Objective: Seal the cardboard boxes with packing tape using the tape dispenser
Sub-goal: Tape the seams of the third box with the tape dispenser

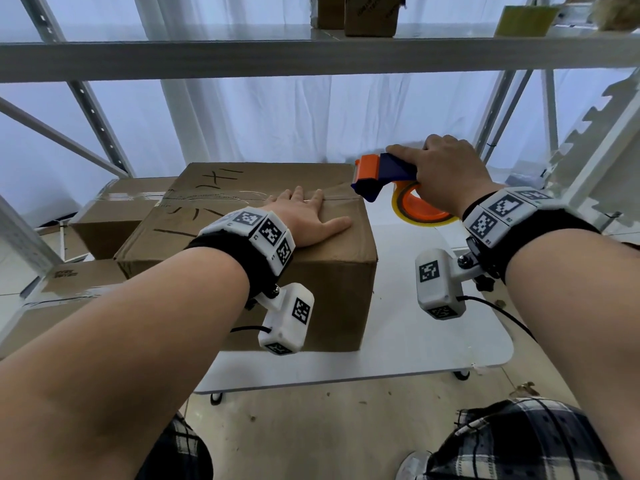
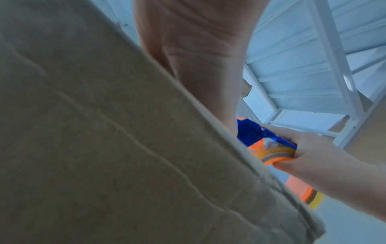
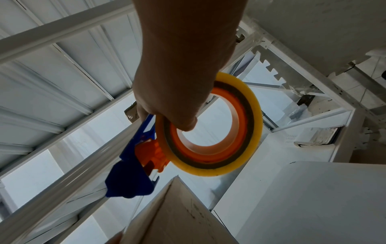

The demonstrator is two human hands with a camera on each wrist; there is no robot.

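- Right hand (image 1: 446,174) clenched around the blue and orange tape dispenser (image 1: 384,174), forefinger stretched along its top, thumb hooked into the core of the yellow tape roll (image 1: 420,211).
- From the right wrist view, same grasp: thumb (image 3: 183,122) inside the orange ring, roll (image 3: 246,128) at 3 o'clock of the dispenser head (image 3: 133,180).
- Dispenser held just past the right top edge of the box, at 2 o'clock from it, nose pointing at 9 o'clock; a clear strip of tape (image 1: 337,194) stretched from the nose onto the box top.
- Left hand (image 1: 308,216) released flat, palm down, fingers straight and spread, pressing on the top of the cardboard box (image 1: 332,282) beside the centre seam.
- Box closed, flaps down, contents hidden; standing on a white table (image 1: 433,341).
- Black marker strokes (image 1: 214,181) on the box top, not readable.
- More cardboard boxes at 9 o'clock: one (image 1: 114,216) behind and one (image 1: 69,275) lower with small dark print too small to read.
- Up at 12 o'clock, boxes (image 1: 370,15) on a metal shelf (image 1: 242,57), printing illegible.
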